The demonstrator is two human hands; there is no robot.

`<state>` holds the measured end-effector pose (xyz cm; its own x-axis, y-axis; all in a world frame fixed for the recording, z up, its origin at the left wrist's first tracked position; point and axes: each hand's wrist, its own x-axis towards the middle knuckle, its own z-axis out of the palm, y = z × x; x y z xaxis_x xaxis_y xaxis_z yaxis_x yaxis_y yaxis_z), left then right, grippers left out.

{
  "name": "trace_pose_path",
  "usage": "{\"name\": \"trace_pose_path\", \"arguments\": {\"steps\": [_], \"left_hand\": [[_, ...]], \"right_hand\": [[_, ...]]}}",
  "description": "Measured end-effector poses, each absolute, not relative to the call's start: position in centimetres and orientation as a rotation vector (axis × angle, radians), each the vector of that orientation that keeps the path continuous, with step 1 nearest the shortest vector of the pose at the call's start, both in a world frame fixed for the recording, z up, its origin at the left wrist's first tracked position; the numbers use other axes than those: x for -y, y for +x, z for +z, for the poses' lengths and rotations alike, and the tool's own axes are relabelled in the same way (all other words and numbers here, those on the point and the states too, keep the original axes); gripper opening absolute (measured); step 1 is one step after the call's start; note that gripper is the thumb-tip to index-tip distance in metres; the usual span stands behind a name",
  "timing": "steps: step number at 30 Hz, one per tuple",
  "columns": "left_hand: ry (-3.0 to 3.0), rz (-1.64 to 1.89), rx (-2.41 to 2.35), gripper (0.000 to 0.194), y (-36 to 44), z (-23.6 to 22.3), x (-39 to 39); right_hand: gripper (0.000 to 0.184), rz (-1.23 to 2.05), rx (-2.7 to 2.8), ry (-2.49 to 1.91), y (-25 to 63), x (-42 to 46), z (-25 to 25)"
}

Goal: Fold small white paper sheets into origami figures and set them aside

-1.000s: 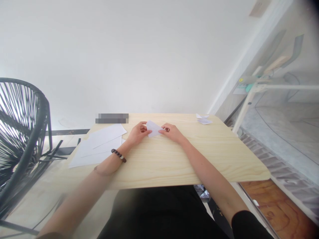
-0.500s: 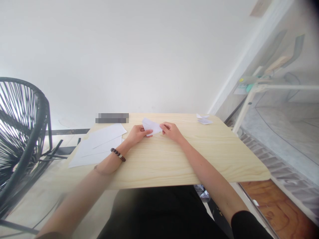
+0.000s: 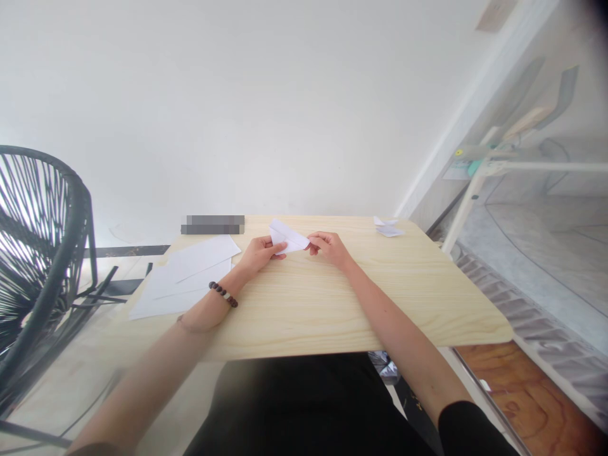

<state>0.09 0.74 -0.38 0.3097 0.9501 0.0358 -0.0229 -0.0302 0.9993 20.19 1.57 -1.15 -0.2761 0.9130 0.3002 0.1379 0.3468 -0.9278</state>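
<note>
A small white folded paper (image 3: pixel 287 236), roughly triangular with a crease across it, is held just above the table. My left hand (image 3: pixel 261 254) grips its left part, thumb on top and fingers beneath. At the pointed right end, my right hand (image 3: pixel 330 248) pinches the tip between thumb and forefinger. Several white paper sheets (image 3: pixel 190 272) lie overlapping left of my left hand, partly behind my forearm. Toward the back right rests another folded white paper (image 3: pixel 388 228), its flaps standing up.
The light wooden table (image 3: pixel 304 316) meets a white wall (image 3: pixel 285 107). A blurred-out dark item (image 3: pixel 212 225) sits at its back left. A black corded chair (image 3: pixel 47 253) stands at the left, and a white metal frame (image 3: pixel 468 202) at the right.
The folded paper has turned a little and shows more of its flat, creased face. My right fingers have shifted slightly at its tip; the left hand keeps its grip.
</note>
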Motion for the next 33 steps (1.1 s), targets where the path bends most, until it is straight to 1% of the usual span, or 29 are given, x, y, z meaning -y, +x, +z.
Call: {"name": "trace_pose_path", "arguments": {"steps": [5,15,20,26,28,30,33], "left_hand": [[1.378,0.993,-0.959,0.042,0.03,-0.43,-0.82],[1.442,0.979,-0.977,0.041,0.01,-0.58,-0.95],[1.449,0.982,-0.99,0.046,0.13,-0.59,-0.88],[1.46,0.979,-1.003,0.046,0.13,-0.5,-0.75],[1.462,0.982,-1.015,0.046,0.15,-0.47,-0.69],[1.471,0.976,-1.03,0.045,0.15,-0.44,-0.62],[1.516,0.942,-1.057,0.044,0.06,-0.43,-0.59]], "right_hand": [[0.022,1.086,1.676,-0.974,20.28,-1.56,-1.19],[0.019,1.008,1.712,-1.018,20.29,-1.46,-1.09],[0.022,0.949,1.741,-1.075,20.18,-1.47,-1.26],[0.024,0.877,1.78,-1.104,20.11,-1.53,-1.62],[0.024,0.793,1.787,-1.126,20.08,-1.54,-1.63],[0.023,0.632,1.78,-1.127,20.06,-1.55,-1.53],[0.016,0.384,1.828,-1.069,19.99,-1.58,-1.3]]}}
